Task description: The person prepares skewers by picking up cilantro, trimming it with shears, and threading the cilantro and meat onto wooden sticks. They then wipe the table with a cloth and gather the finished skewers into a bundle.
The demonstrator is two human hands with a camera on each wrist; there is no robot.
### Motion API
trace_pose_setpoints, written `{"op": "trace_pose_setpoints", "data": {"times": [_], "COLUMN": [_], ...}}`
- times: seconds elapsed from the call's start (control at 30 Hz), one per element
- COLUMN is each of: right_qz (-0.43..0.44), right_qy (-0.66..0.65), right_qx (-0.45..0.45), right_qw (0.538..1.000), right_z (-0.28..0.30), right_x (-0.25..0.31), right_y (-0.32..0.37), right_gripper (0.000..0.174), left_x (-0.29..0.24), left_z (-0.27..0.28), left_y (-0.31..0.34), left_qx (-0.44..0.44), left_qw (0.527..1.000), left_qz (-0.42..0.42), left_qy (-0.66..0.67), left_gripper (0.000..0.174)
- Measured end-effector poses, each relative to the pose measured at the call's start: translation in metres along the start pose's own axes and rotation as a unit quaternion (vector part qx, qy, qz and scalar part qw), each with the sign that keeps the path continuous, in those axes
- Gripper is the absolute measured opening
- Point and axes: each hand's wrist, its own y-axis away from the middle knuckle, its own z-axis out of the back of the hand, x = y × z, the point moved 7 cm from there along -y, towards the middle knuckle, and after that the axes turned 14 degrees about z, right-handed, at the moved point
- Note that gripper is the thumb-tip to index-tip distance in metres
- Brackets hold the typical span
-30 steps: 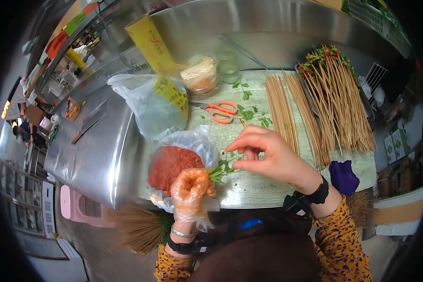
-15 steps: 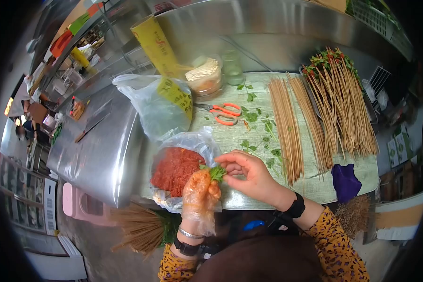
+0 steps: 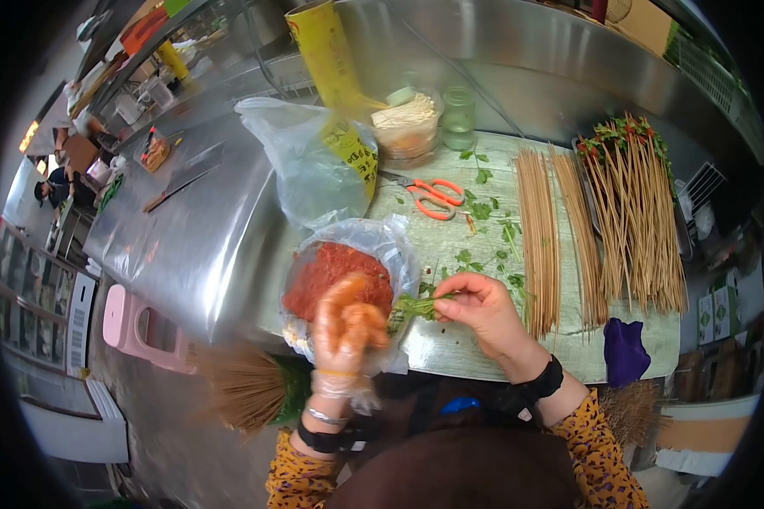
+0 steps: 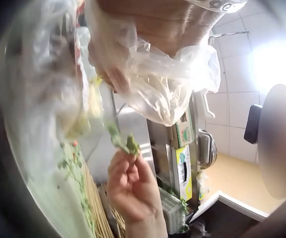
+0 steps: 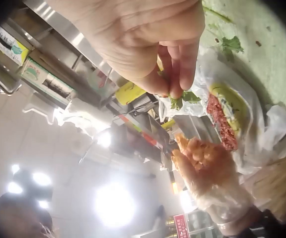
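Observation:
My right hand (image 3: 484,316) is bare and pinches a small bunch of leafy herb sprigs (image 3: 414,306) between thumb and fingertips. In the right wrist view the leaves (image 5: 183,100) stick out below those fingertips. My left hand (image 3: 346,329), in a clear plastic glove smeared orange, hovers blurred over the near side of the minced meat (image 3: 327,276). Its fingers are loosely bent with nothing seen between them, and the herbs are just to its right. The red meat sits in a bowl lined with a clear plastic bag (image 3: 406,259).
Orange-handled scissors (image 3: 437,199) and loose herb leaves (image 3: 482,209) lie on the green board. Bare skewers (image 3: 536,246) lie on the right, beside a tray of loaded skewers (image 3: 641,220). Behind the bowl stand a plastic bag (image 3: 318,165), a food tub (image 3: 407,131) and a glass jar (image 3: 458,119).
The herbs have passed from the left hand into the right hand's pinch. The left hand has loosened and drawn slightly left, over the meat. The head view has swung left.

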Motion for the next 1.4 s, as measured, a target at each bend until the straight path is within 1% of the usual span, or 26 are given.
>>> {"op": "trace_pose_setpoints", "data": {"times": [0.07,0.13,0.17,0.27,0.3,0.33,0.37,0.4,0.43,0.47,0.53,0.57,0.67,0.8,0.83,0.93,1.03,1.13,1.23,1.33,1.37,1.4], "right_qz": [-0.006,-0.023,-0.035,-0.061,-0.063,-0.064,-0.063,-0.054,-0.046,-0.036,-0.029,-0.025,-0.024,-0.026,-0.026,-0.025,-0.025,-0.023,-0.025,-0.018,-0.014,-0.014], "right_qy": [0.004,0.012,0.015,0.044,0.065,0.086,0.081,0.081,0.082,0.082,0.087,0.090,0.085,0.074,0.071,0.070,0.065,0.064,0.053,0.053,0.056,0.055], "right_qx": [-0.019,-0.018,-0.019,-0.023,-0.027,-0.032,-0.026,-0.022,-0.020,-0.020,-0.013,-0.009,-0.008,-0.002,0.000,0.005,0.007,0.011,0.007,0.013,0.017,0.016], "right_qw": [1.000,0.999,0.999,0.997,0.996,0.994,0.994,0.995,0.995,0.996,0.996,0.996,0.996,0.997,0.997,0.997,0.998,0.998,0.998,0.998,0.998,0.998], "right_z": [0.012,0.016,0.019,0.032,0.037,0.041,0.041,0.040,0.040,0.040,0.041,0.040,0.040,0.038,0.038,0.039,0.039,0.040,0.041,0.040,0.039,0.039], "right_x": [-0.009,-0.022,-0.029,-0.046,-0.050,-0.052,-0.052,-0.052,-0.051,-0.051,-0.050,-0.050,-0.050,-0.050,-0.050,-0.048,-0.049,-0.051,-0.051,-0.049,-0.048,-0.048], "right_y": [0.005,0.013,0.019,0.037,0.041,0.044,0.046,0.045,0.045,0.044,0.043,0.043,0.043,0.042,0.042,0.041,0.042,0.042,0.042,0.042,0.042,0.041], "right_gripper": [0.016,0.016,0.015,0.014,0.013,0.013,0.013,0.013,0.014,0.014,0.014,0.014,0.015,0.015,0.016,0.016,0.016,0.015,0.015,0.014,0.014,0.014], "left_x": [-0.007,-0.014,-0.016,-0.034,-0.041,-0.044,-0.046,-0.049,-0.049,-0.053,-0.056,-0.047,-0.047,-0.040,-0.037,-0.035,-0.029,-0.029,-0.029,-0.029,-0.029,-0.029], "left_z": [0.036,0.072,0.091,0.130,0.136,0.139,0.141,0.140,0.137,0.130,0.114,0.115,0.087,0.062,0.059,0.043,0.041,0.038,0.044,0.064,0.072,0.078], "left_y": [0.003,0.005,0.007,0.010,0.010,0.008,0.006,0.004,0.000,-0.005,-0.011,-0.013,-0.019,-0.033,-0.037,-0.044,-0.050,-0.053,-0.058,-0.061,-0.061,-0.061], "left_qx": [-0.079,-0.121,-0.150,-0.191,-0.192,-0.187,-0.181,-0.173,-0.210,-0.196,-0.162,-0.180,-0.133,-0.126,-0.113,-0.100,-0.098,-0.100,-0.105,-0.078,-0.077,-0.076], "left_qw": [0.997,0.992,0.988,0.980,0.978,0.976,0.974,0.970,0.950,0.929,0.867,0.875,0.840,0.772,0.749,0.695,0.659,0.653,0.670,0.798,0.850,0.881], "left_qz": [0.008,-0.006,-0.021,-0.028,-0.045,-0.048,-0.051,-0.052,-0.014,-0.041,-0.094,-0.066,-0.113,-0.084,-0.103,-0.148,-0.132,-0.119,-0.082,-0.068,-0.039,-0.015], "left_qy": [0.016,0.031,0.036,-0.045,-0.064,-0.097,-0.130,-0.162,-0.230,-0.310,-0.462,-0.445,-0.513,-0.618,-0.644,-0.697,-0.734,-0.741,-0.730,-0.594,-0.520,-0.466], "left_gripper": [0.041,0.037,0.038,0.031,0.023,0.024,0.024,0.024,0.018,0.016,0.012,0.010,0.008,0.015,0.020,0.020,0.016,0.012,0.012,0.012,0.012,0.011]}}
